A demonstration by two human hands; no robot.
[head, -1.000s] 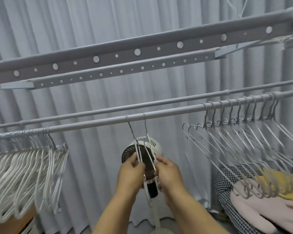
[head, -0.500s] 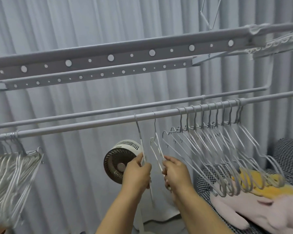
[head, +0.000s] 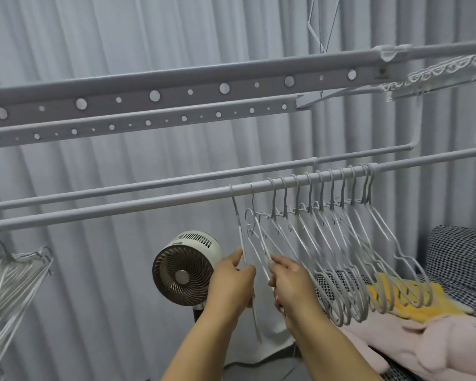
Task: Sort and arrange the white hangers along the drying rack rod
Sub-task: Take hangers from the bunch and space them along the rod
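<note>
Left hand: your left hand [head: 232,281] is curled around the lower wire of the left loose hanger [head: 241,243], gripping it below its neck.
Right hand: your right hand [head: 290,284] pinches the shoulder wire of the right loose hanger [head: 260,237], just beside the other hand.
Direction from grip: both hooks sit up and slightly back from your hands, on the front rod [head: 121,210]; the wires run steeply upward from fingers to rod.
Long axis: the rod runs left to right, rising toward the right, so any slide goes along that line.
Nearer hand: your right hand is closer to the spaced row [head: 341,237], whose first hook hangs just right of your two; I judge the next move is a short slide right to close that gap.
Loose hangers: two, side by side, apart from both groups.
Spaced row: roughly ten hooks on the rod to the right; the last few overlap, so the count is not exact.
Left bunch: a packed bunch [head: 8,276] at the far left edge, too dense to count, well apart from your hands.
Rods: two parallel, the back rod [head: 176,178] bare where visible.
Behind: one fan [head: 186,266] by the curtain, below the rod.
</note>
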